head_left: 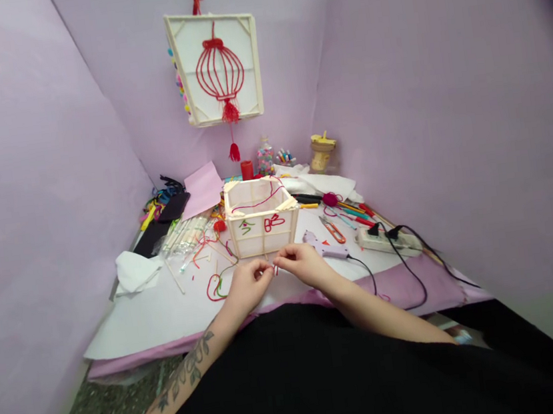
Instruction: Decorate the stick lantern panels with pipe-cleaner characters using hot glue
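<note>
My left hand (250,283) and my right hand (304,264) meet fingertip to fingertip over the near part of the table. Pinched between them is a short red strand (277,270), mostly hidden by the fingers; whether it is yarn or pipe cleaner is too small to tell. Just beyond stands a white box-shaped lantern (263,242) with a pale stick frame and an open top. Green and red strands form characters on its front panel, and dark red yarn lies across its rim. Left of my left hand lie red and green strands (214,288) in a loop.
A glue gun (329,247), orange-handled snips (332,230) and a power strip (386,240) with black cords lie right. Bundled sticks (189,234) and white tissue (136,271) are left. A finished lantern (219,66) hangs above. Lilac walls close in the sides.
</note>
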`<state>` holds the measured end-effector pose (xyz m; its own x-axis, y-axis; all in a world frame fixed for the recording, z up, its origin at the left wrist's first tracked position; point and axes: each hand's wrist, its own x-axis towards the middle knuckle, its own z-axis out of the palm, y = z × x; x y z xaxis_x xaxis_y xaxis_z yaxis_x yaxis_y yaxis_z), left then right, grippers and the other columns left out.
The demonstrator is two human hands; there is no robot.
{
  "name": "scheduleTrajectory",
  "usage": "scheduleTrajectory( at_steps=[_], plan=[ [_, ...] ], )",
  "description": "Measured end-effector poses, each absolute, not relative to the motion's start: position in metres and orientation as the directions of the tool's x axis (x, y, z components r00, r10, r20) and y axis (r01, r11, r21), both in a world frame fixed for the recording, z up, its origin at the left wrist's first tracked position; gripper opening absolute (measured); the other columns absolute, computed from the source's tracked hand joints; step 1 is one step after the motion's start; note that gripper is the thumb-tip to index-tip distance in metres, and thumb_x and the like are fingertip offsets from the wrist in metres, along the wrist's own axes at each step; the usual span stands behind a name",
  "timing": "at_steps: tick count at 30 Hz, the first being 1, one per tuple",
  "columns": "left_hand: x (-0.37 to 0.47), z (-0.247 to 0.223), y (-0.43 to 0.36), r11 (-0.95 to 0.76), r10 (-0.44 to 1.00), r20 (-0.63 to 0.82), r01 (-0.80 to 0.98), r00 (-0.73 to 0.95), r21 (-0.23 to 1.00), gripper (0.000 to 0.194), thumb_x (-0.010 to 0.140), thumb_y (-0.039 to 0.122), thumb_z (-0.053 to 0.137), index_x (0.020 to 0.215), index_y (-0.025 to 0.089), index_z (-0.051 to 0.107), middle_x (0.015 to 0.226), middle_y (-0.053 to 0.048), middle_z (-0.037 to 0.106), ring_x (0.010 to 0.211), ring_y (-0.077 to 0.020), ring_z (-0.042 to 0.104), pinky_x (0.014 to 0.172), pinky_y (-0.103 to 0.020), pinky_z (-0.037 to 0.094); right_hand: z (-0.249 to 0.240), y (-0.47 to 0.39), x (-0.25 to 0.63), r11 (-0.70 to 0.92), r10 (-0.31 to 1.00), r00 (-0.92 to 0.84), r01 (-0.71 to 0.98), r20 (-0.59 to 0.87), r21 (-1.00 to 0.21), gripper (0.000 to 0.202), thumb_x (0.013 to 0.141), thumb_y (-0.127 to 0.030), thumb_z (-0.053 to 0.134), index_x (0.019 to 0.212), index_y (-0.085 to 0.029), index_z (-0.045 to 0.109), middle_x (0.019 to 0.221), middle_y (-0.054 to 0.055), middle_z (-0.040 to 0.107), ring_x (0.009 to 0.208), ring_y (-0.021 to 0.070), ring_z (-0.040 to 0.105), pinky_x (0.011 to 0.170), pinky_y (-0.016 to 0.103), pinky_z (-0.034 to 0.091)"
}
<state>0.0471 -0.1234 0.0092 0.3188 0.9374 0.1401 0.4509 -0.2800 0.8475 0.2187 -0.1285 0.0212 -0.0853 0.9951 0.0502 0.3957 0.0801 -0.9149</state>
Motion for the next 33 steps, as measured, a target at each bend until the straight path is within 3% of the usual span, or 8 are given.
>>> scheduleTrajectory(
  at_steps=[4,11,15,21,25,28,31,33],
  plan=[
    [0.051,0.005,-0.116,-0.230,0.945,0.111,0.381,0.309,0.895,0.023,0.079,0.035,0.057,0.072,0.015,0.065,0.067,-0.002,0.067,0.062,-0.0139,0.059,0.061,-0.025,0.045,0.015,-0.125,0.228,0.101,0.994,-0.004,0.367,0.107,-0.925,0.023,0.075,-0.040,0.062,0.071,-0.018,0.064,0.065,0.001,0.061,0.063,0.0151,0.053,0.060,0.027,0.040],
    [0.058,0.005,-0.109,-0.229,0.962,0.142,0.403,0.235,0.886,0.027,0.078,0.036,0.061,0.091,0.014,0.066,0.085,-0.005,0.072,0.061,-0.0133,0.059,0.059,-0.026,0.048,0.010,-0.124,0.234,0.089,0.996,0.000,0.255,0.092,-0.963,0.023,0.076,-0.042,0.060,0.071,-0.019,0.059,0.064,-0.001,0.058,0.060,0.0132,0.051,0.058,0.026,0.041],
    [0.062,0.012,-0.111,-0.250,0.954,0.151,0.416,0.258,0.874,0.023,0.078,0.036,0.061,0.086,0.015,0.068,0.082,-0.005,0.071,0.063,-0.0135,0.058,0.062,-0.027,0.047,0.008,-0.125,0.233,0.063,0.998,-0.008,0.202,0.063,-0.977,0.025,0.075,-0.044,0.063,0.072,-0.018,0.061,0.065,-0.001,0.060,0.061,0.0136,0.053,0.061,0.027,0.043],
    [0.069,0.012,-0.117,-0.108,0.917,0.007,0.233,0.398,0.967,0.031,0.078,0.043,0.060,0.069,0.014,0.063,0.061,0.002,0.059,0.056,-0.0097,0.049,0.054,-0.021,0.038,0.012,-0.128,0.225,0.052,0.998,-0.030,0.091,0.049,-0.994,0.024,0.071,-0.042,0.066,0.075,-0.018,0.065,0.071,0.001,0.064,0.066,0.0137,0.056,0.066,0.028,0.044],
    [0.068,0.012,-0.119,-0.037,0.928,-0.028,0.167,0.372,0.985,0.029,0.078,0.043,0.060,0.071,0.015,0.060,0.057,0.004,0.051,0.051,-0.0074,0.041,0.048,-0.019,0.033,0.012,-0.133,0.218,-0.040,0.999,-0.010,-0.040,-0.040,-0.998,0.035,0.071,-0.046,0.064,0.092,-0.018,0.066,0.069,-0.001,0.061,0.052,0.0093,0.043,0.047,0.022,0.032],
    [0.067,0.013,-0.121,-0.013,0.921,-0.056,0.173,0.386,0.985,0.032,0.077,0.046,0.061,0.069,0.015,0.060,0.055,0.005,0.050,0.050,-0.0075,0.040,0.048,-0.020,0.032,0.010,-0.135,0.218,-0.107,0.992,-0.083,-0.089,-0.099,-0.990,0.035,0.067,-0.046,0.068,0.088,-0.018,0.066,0.063,-0.003,0.057,0.047,0.0069,0.034,0.043,0.021,0.023],
    [0.063,0.013,-0.118,-0.103,0.918,-0.022,0.292,0.396,0.951,0.030,0.079,0.044,0.058,0.070,0.015,0.062,0.058,0.003,0.056,0.053,-0.0095,0.047,0.052,-0.021,0.038,0.011,-0.132,0.227,-0.075,0.995,-0.074,-0.018,-0.073,-0.997,0.030,0.069,-0.045,0.066,0.083,-0.018,0.064,0.065,-0.002,0.058,0.047,0.0075,0.036,0.045,0.022,0.028],
    [0.057,0.012,-0.112,-0.202,0.930,0.040,0.416,0.366,0.886,0.026,0.079,0.039,0.056,0.073,0.015,0.066,0.065,0.000,0.063,0.059,-0.0123,0.054,0.058,-0.023,0.042,0.015,-0.129,0.236,0.048,0.999,0.010,0.207,0.051,-0.977,0.025,0.074,-0.040,0.062,0.087,-0.019,0.065,0.074,0.001,0.063,0.055,0.0112,0.046,0.052,0.025,0.037]
  ],
)
